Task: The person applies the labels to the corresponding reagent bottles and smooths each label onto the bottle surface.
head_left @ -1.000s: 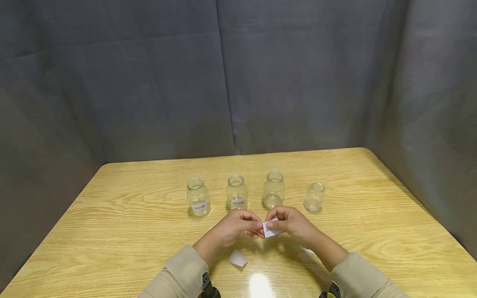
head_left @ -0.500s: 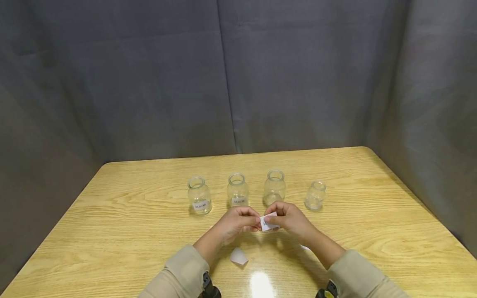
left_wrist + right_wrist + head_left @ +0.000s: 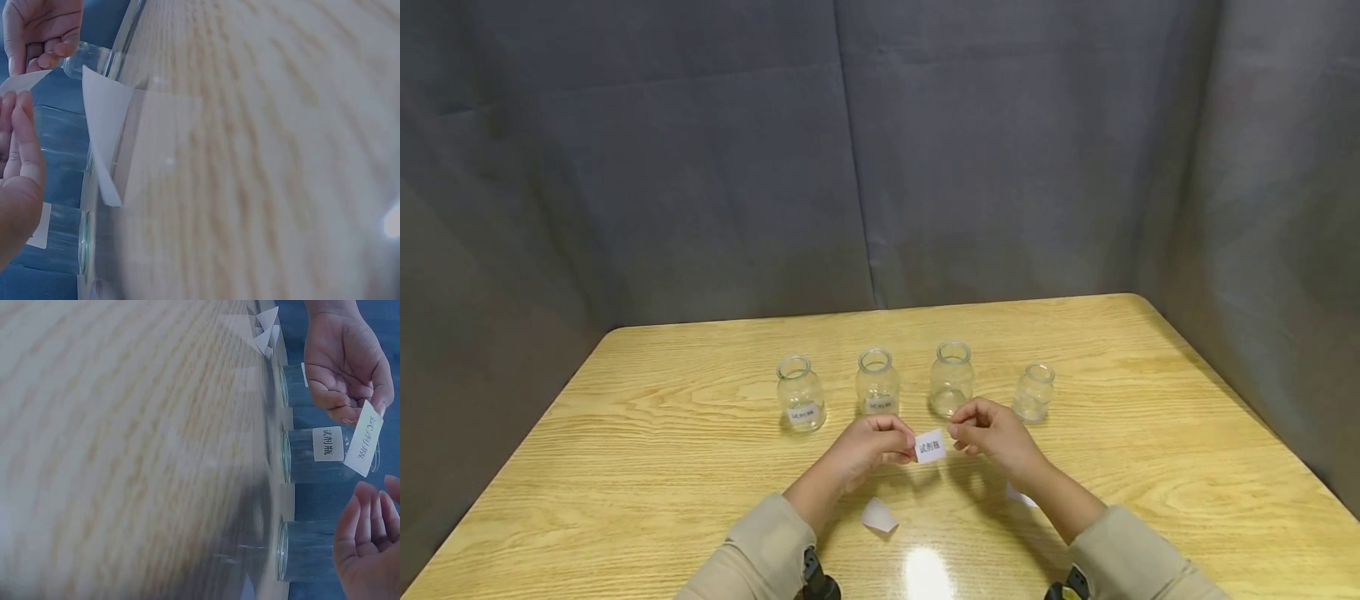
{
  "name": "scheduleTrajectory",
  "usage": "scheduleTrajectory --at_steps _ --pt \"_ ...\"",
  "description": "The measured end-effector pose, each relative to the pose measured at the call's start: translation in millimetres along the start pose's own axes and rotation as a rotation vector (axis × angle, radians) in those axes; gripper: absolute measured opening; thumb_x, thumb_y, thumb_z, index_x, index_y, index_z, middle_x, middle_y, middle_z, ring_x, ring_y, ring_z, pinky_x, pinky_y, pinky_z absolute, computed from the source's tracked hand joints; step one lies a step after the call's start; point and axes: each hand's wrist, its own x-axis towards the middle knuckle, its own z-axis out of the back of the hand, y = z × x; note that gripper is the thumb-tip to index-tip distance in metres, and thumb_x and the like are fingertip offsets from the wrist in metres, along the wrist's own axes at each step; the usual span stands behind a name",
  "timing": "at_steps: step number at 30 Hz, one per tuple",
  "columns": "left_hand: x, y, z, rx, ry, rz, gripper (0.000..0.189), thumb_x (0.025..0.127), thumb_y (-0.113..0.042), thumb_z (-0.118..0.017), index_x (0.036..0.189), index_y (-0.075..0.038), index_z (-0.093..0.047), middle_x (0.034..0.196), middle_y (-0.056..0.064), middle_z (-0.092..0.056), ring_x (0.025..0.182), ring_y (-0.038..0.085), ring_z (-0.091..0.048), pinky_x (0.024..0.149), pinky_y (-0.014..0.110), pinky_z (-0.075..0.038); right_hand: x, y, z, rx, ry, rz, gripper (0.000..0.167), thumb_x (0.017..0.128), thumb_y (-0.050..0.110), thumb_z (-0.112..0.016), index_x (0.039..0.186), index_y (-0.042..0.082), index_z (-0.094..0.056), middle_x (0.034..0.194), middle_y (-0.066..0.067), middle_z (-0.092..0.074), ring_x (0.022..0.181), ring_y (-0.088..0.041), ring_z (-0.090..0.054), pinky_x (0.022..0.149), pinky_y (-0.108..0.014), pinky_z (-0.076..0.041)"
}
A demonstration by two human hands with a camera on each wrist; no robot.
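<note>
My left hand (image 3: 867, 450) pinches a small white label (image 3: 929, 447) printed with dark characters by its left edge. Just right of the label, my right hand (image 3: 996, 436) has loosely bent fingers and holds nothing; a narrow gap separates the two. In the right wrist view the label (image 3: 364, 439) slants down from the left fingertips, above the relaxed right hand (image 3: 372, 534). Behind the hands stand two glass jars with similar labels, the far-left jar (image 3: 801, 392) and the second jar (image 3: 877, 383). A third jar (image 3: 952, 379) and a smaller jar (image 3: 1034, 393) show no label.
A curled piece of white paper (image 3: 878, 517) lies on the wooden table (image 3: 662, 467) between the forearms. Another white scrap (image 3: 1019, 496) is partly hidden by the right forearm. Grey cloth (image 3: 737, 167) hangs behind and at both sides of the table.
The right fingers have let go of the label and moved slightly right. The label now stays in the left hand alone, its printed face fully visible.
</note>
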Motion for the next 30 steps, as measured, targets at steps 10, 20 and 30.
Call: scheduleTrajectory --at_steps 10,20,30 --pt "-0.6 -2.7 -0.9 0.004 0.026 -0.019 0.008 0.079 -0.001 -0.055 0.079 0.008 -0.055 0.075 0.003 -0.057 0.071 0.014 -0.056 0.073 0.031 -0.047 1.1 2 -11 -0.016 0.102 0.035 0.02 0.081 0.007 -0.058 0.092 -0.008 -0.051 0.077 -0.006 -0.055 0.072 -0.018 -0.054 0.067 -0.036 -0.046" --pt "0.7 -1.2 -2.9 -0.019 0.033 -0.015 0.006 0.078 -0.003 -0.06 0.072 -0.006 -0.059 0.073 0.001 -0.06 0.07 0.013 -0.057 0.073 0.03 -0.047 0.0 3 -17 -0.042 0.132 0.024 0.028 0.076 0.013 -0.065 0.092 -0.006 -0.051 0.076 -0.005 -0.054 0.072 -0.017 -0.052 0.069 -0.038 -0.046" --pt "0.7 0.5 -2.4 -0.012 0.076 0.0 0.005 0.078 -0.004 -0.06 0.074 -0.002 -0.059 0.074 0.002 -0.06 0.074 0.015 -0.057 0.074 0.031 -0.046 -2.1 1 -17 -0.059 0.151 0.028 0.026 0.078 0.012 -0.062 0.093 -0.005 -0.051 0.076 -0.006 -0.053 0.071 -0.017 -0.051 0.068 -0.035 -0.045"
